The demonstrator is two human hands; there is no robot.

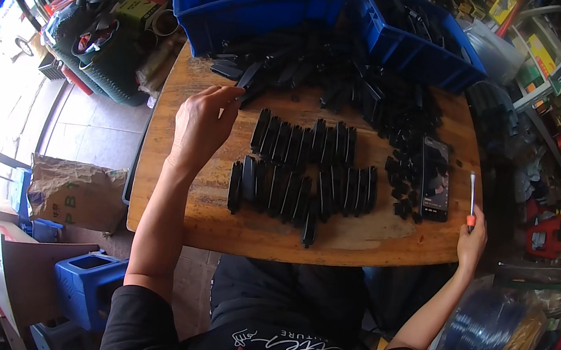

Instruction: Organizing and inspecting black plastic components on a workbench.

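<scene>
My left hand (203, 126) is at the near left edge of a loose heap of black plastic pieces (301, 68). Its thumb and fingers are pinched on one slim black plastic piece (249, 75), partly hidden by the fingertips. At the table's right edge my right hand (472, 239) is closed round a screwdriver (472, 207) with an orange-red and dark handle, its shaft pointing up and away. Between my hands, similar black pieces stand side by side in two rough rows, a far row (303, 140) and a near row (300, 190). One piece (309, 232) sits nearer me than the rest.
Two blue bins, one (260, 6) at the far left and one (418, 48) at the far right holding black pieces, border the wooden table (168, 220). A phone (434, 177) lies right of small black parts (402, 191). A blue stool (90, 284) stands at lower left.
</scene>
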